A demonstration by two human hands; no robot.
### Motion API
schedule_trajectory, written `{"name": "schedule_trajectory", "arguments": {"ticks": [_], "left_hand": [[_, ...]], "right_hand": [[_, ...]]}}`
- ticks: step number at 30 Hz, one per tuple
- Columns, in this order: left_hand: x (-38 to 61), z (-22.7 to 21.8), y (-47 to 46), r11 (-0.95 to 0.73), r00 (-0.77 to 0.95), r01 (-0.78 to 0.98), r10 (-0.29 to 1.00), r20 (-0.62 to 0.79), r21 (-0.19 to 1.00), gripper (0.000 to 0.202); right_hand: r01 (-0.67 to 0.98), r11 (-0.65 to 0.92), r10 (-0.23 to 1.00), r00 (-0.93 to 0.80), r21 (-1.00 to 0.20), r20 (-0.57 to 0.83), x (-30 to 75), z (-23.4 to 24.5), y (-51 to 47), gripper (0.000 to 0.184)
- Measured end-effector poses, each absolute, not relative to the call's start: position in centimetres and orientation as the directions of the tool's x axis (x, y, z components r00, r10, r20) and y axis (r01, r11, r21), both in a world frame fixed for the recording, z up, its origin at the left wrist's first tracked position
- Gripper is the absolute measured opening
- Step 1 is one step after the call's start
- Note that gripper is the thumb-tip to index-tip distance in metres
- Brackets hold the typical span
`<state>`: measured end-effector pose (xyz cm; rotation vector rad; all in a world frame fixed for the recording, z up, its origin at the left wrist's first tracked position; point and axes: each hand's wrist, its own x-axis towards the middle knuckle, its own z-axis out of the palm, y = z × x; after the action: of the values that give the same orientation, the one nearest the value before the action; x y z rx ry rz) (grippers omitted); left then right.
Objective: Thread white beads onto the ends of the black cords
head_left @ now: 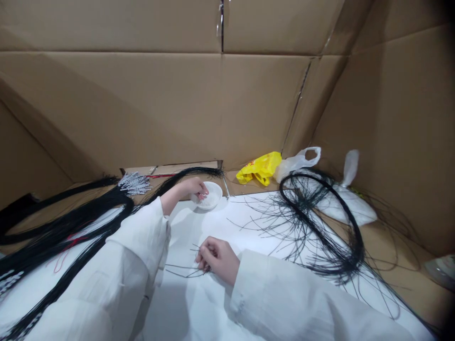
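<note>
My left hand point(194, 187) reaches forward to a small white bowl point(212, 196), its fingers bent and pinched over the bowl's near rim. What they pinch is too small to make out. My right hand point(217, 258) rests nearer to me on the white table cover point(192, 293), fingers closed on a few thin black cords point(179, 271) that stick out to the left. Both arms wear white sleeves.
A looped bundle of black cords point(322, 222) with loose ends lies to the right. Long black cord bundles point(60, 227) with silver tips point(134, 183) run along the left. A yellow bag point(259, 168) and white plastic bags point(298, 161) sit at the back. Cardboard walls point(177, 104) surround the table.
</note>
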<state>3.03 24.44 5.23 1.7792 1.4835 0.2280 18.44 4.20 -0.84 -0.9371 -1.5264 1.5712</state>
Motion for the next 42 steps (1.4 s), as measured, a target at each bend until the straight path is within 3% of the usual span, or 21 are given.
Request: {"name": "schedule_trajectory", "arguments": {"ticks": [11,16,20,23,32,42], "left_hand": [[2.7,7.0,23.6,0.147,0.246,0.540,0.914,-0.322,0.829,0.003],[2.5,7.2,23.0,0.172,0.254,0.465,0.914,-0.317,0.869,0.009],[2.5,6.4,23.3,0.168,0.243,0.488,0.916,-0.319,0.856,0.004],[2.5,5.7,23.5,0.143,0.216,0.531,0.930,-0.297,0.835,0.013],[3.3,5.6,22.0,0.000,0.094,0.647,0.992,-0.080,0.762,0.020],[3.5,7.3,19.9,-0.119,0.127,0.715,0.991,0.039,0.689,0.021]], "right_hand": [[-0.026,-0.033,0.877,-0.481,-0.999,-0.016,18.6,-0.6,4.3,0.024],[-0.019,-0.034,0.873,-0.487,-0.999,-0.020,18.6,-0.6,4.4,0.023],[-0.029,-0.038,0.871,-0.492,-0.999,-0.019,18.5,-0.7,4.4,0.024],[-0.016,-0.032,0.874,-0.485,-0.999,-0.020,18.5,-0.7,4.3,0.025],[0.004,0.040,0.876,-0.481,-0.999,0.033,18.3,-1.0,4.6,0.024],[0.031,0.099,0.872,-0.484,-0.995,0.072,18.1,-1.2,4.7,0.024]]}}
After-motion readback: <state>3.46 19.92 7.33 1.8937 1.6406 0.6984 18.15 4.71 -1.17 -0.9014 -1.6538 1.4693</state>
